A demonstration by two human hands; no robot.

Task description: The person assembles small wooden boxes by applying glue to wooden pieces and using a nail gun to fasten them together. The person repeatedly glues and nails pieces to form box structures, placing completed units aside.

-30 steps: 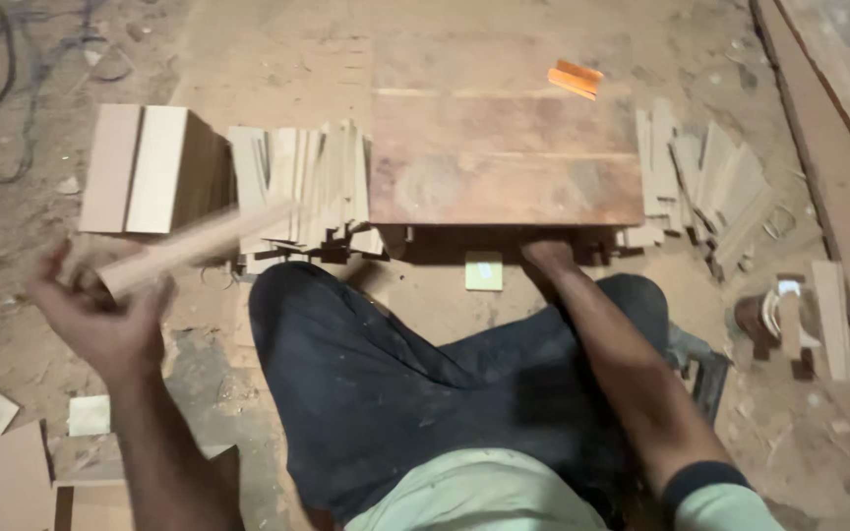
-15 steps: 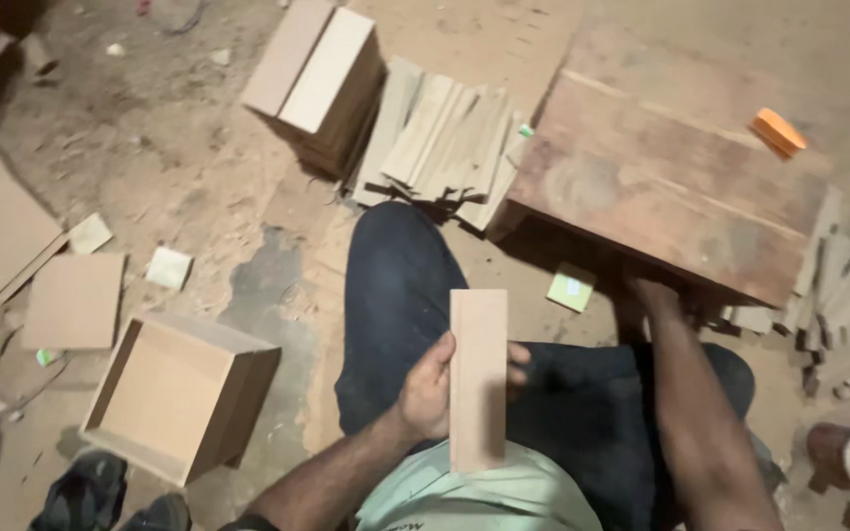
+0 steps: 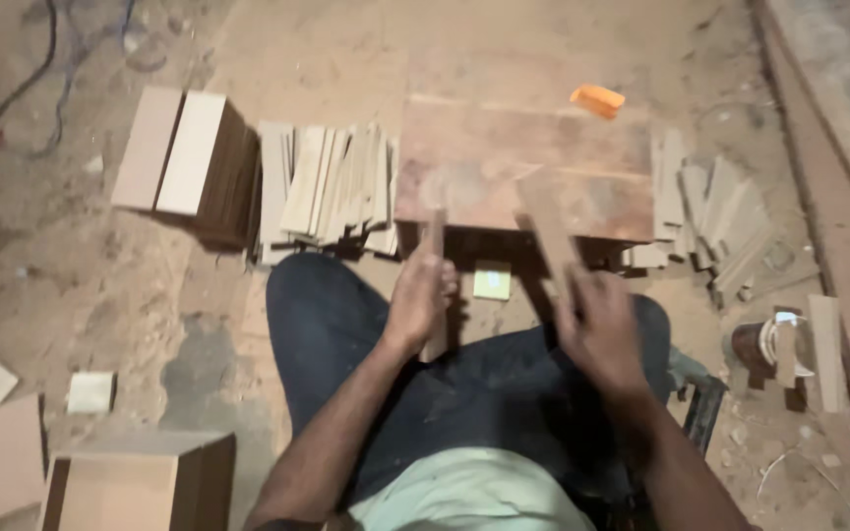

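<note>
Since 0.5 s ago the wood strip went from flat-held over the lap in the left hand to upright w/ edge toward camera, and the right hand has come off the block's near edge holding a second strip.

Largest first: low wooden work block on the dirt floor ahead of the knees, orange piece at its far edge. Stack of thin slats to its left, another slat pile to its right.

Left hand closed around the narrow wood strip, over the left thigh. Right hand closed on the lower end of the angled strip; blurred, finger detail unclear.

Judgement: strips look light, stiff, dry and non-slip, thin enough to snap if levered. Best gripped mid-length across the narrow edges.
</note>
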